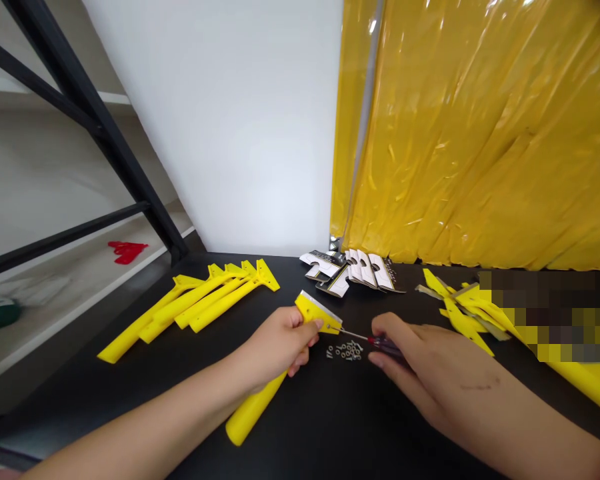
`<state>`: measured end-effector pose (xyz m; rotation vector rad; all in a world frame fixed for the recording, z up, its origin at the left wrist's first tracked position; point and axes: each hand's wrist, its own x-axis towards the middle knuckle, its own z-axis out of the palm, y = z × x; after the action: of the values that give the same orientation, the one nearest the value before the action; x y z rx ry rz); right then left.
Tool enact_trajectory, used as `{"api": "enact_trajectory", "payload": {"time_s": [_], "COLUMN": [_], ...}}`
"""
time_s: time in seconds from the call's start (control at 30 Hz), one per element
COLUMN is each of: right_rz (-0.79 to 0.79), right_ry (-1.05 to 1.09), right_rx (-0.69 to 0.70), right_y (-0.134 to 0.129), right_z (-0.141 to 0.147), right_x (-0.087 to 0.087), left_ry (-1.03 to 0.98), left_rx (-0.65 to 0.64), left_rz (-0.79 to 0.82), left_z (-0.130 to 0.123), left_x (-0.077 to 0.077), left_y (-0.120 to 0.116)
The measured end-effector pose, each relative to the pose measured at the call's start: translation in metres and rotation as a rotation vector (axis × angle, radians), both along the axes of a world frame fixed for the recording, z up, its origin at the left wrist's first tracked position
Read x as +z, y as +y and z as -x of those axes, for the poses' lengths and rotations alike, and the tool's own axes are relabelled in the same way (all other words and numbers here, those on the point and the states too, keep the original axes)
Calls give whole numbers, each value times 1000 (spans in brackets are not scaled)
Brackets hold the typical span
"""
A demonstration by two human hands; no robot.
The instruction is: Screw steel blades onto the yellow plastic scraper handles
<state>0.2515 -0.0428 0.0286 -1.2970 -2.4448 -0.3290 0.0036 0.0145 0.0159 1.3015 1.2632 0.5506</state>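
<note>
My left hand [285, 343] is closed around the neck of a yellow scraper [260, 410], its handle slanting down toward me. A metal blade edge runs along the top of the scraper's head. In my right hand [425, 360] is a screwdriver [380, 343] with a dark and red handle, partly hidden by the fingers. Its thin shaft points left, and the tip meets the right side of the scraper head near a screw. Just below lie several small screws and nuts [349, 351] on the black table [330, 427].
Several yellow scraper handles [215, 300] lie side by side at the left. Printed cards [353, 272] are spread at the back. More yellow scraper parts [465, 310] are piled at the right, partly pixelated. Shelves with a red item [127, 251] stand at the left; a yellow plastic curtain [485, 133] hangs behind.
</note>
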Motion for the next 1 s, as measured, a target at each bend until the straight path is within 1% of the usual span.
{"api": "enact_trajectory", "payload": {"time_s": [0.07,0.17,0.27,0.4,0.47,0.57,0.63,0.73,0.8,0.9,1.0], "right_rz": [58,121,149,229,233,266,303,275,242,288,314], "right_ry": [1,63,81,139,131,145,144,67,75,156,144], "right_rx": [-6,1,-12,-13,-21,-53,-37,-20,-38,-38,-4], "right_y": [1,2,2,3,4,6,7,8,7,7,8], "right_z": [-1,0,1,-1,-3,-6,-7,-6,-4,-2,-2], "right_x": [-3,-5,-3,3,4,4,2,0,-1,-1,-1], "left_ry": [1,1,7,21,36,59,66,77,85,94,87], "left_rx": [-3,-10,-22,-32,-37,-40,-37,-30,-24,-5,2], "left_rz": [-5,-17,-30,-48,-48,-50,-58,-66,-74,-95,-116], "left_z": [0,0,0,0,-1,-2,-1,0,1,2,3], "left_x": [0,0,0,-1,-1,-1,0,2,3,4,2], "left_y": [0,1,2,0,-1,-1,0,2,3,4,4]}}
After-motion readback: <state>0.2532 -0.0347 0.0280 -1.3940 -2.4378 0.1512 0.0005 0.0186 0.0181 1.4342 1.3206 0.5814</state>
